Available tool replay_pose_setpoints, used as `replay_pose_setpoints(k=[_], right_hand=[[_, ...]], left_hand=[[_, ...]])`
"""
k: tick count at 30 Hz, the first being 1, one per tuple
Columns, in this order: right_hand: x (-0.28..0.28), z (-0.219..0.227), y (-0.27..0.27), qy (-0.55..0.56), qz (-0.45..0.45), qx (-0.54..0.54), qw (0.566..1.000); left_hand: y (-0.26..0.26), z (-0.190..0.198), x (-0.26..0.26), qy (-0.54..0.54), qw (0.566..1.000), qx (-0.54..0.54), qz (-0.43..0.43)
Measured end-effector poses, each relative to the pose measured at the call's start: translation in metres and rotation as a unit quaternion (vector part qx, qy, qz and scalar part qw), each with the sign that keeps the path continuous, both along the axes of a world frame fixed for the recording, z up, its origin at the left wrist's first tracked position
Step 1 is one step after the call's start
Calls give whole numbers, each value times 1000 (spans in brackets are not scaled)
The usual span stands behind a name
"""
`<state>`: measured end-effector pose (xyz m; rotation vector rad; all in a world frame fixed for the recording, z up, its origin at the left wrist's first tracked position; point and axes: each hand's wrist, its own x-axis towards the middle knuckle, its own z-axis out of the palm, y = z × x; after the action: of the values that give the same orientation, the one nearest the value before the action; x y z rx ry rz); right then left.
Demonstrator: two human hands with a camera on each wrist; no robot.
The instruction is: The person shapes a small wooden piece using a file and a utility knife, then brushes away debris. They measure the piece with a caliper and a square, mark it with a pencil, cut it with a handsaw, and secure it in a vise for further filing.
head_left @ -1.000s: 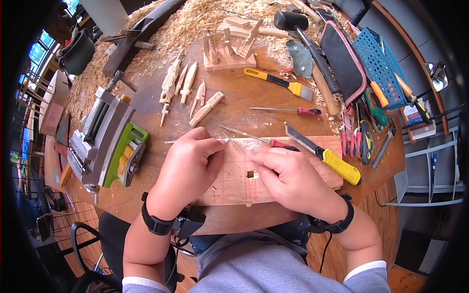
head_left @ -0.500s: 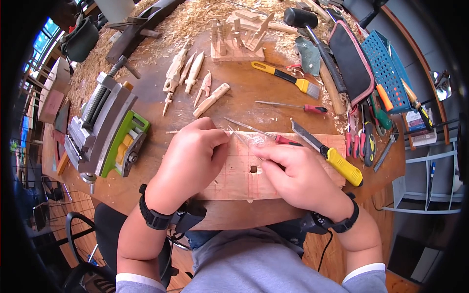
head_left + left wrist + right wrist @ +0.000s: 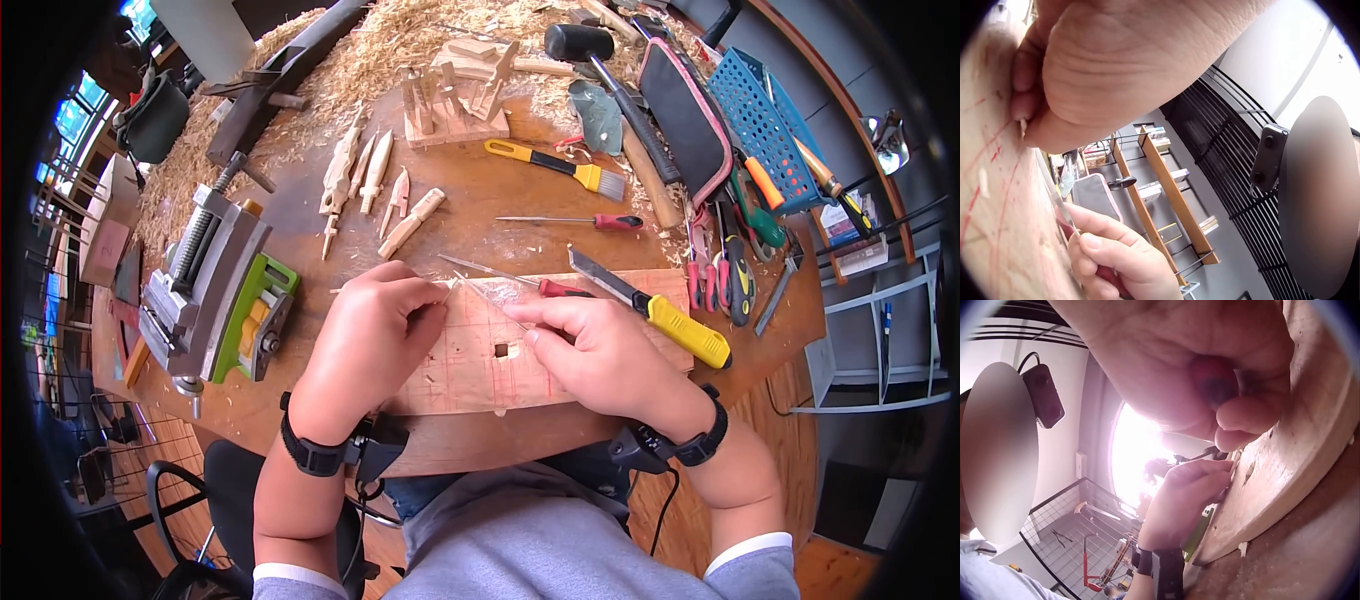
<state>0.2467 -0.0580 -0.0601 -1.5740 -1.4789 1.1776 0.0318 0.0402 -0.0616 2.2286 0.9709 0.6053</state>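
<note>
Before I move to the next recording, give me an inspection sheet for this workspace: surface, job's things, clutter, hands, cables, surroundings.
Surface: brown table, shavings heaped at the far side.
Job's things: red-lined board with a square hole; tool; sliver.
Clutter: cutter partly over the board; brush, mallet and carvings beyond it; vise at left.
Hands: left hand pinches the sliver; right hand holds the tool, shaft toward the left hand.
Cables: black cord at the table's near side.
Surroundings: chair at lower left, wood floor.

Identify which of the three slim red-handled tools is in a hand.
The tool in the right hand, its handle in the palm; the others lie unheld: a nearer tool at the far edge of the marked board, a farther tool on the table.
</note>
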Motion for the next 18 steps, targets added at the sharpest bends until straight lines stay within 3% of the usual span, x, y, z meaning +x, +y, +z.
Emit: replay_pose_setpoints(k=[5, 7, 11, 14, 15, 17, 18], right_hand=[[-2, -1, 2, -12, 20, 28, 999], [-3, -3, 5, -54, 26, 93, 994], [-5, -10, 17, -26, 21, 97, 995], [3, 0, 15, 21, -21, -34, 999], [4, 6, 14, 22, -18, -34, 999], [5, 19, 9, 132, -52, -155, 978], [7, 16, 7, 131, -54, -155, 978]], left_hand=[[0, -4, 2, -14, 1000, 22, -17], [1, -5, 2, -12, 1000, 21, -17], [0, -3, 3, 4, 1000, 6, -7], [1, 0, 2, 2, 1000, -14, 3], [1, 0, 1, 3, 1000, -13, 6], [0, 0, 3, 1, 999, -33, 18], [0, 0, 3, 0, 999, -34, 16]])
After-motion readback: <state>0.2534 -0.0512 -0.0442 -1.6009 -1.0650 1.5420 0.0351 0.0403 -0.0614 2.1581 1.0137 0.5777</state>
